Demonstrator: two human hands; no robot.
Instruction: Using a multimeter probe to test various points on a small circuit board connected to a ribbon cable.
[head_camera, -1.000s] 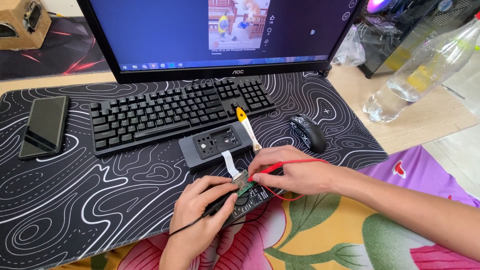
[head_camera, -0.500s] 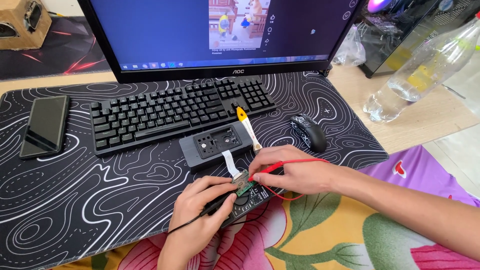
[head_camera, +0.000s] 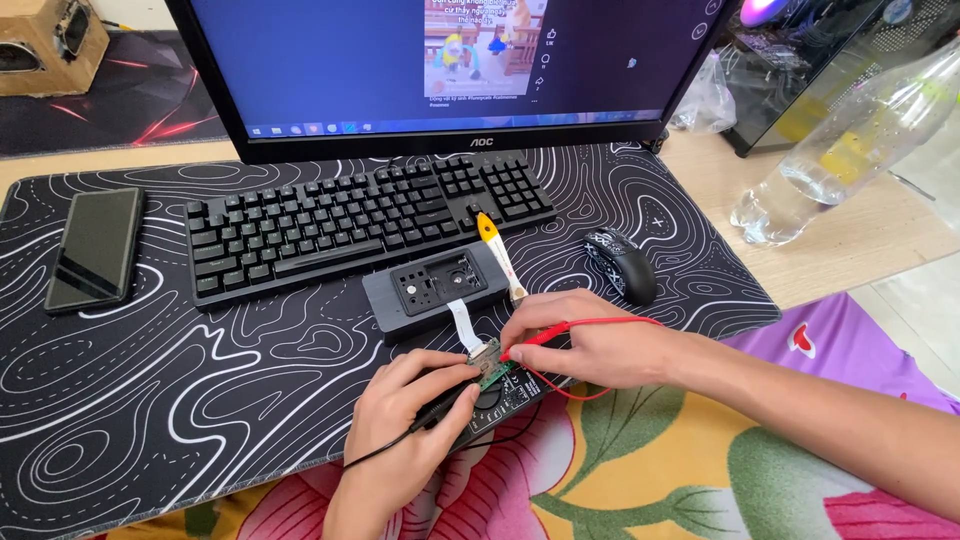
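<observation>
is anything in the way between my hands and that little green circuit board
Nothing visible. The left hand with its black probe and the right hand with its red probe already meet at the green board.

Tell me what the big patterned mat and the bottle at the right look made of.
The mat looks like matte cloth-topped rubber: no glare, thin soft edge. The bottle looks like clear thin plastic: see-through, glossy highlights; glass can't be ruled out.

A single head-worn camera looks steeply down and forward over the desk mat (head_camera: 150, 400), close above both hands at the bottom edge, with the monitor (head_camera: 330, 60) cropped along the top
</observation>
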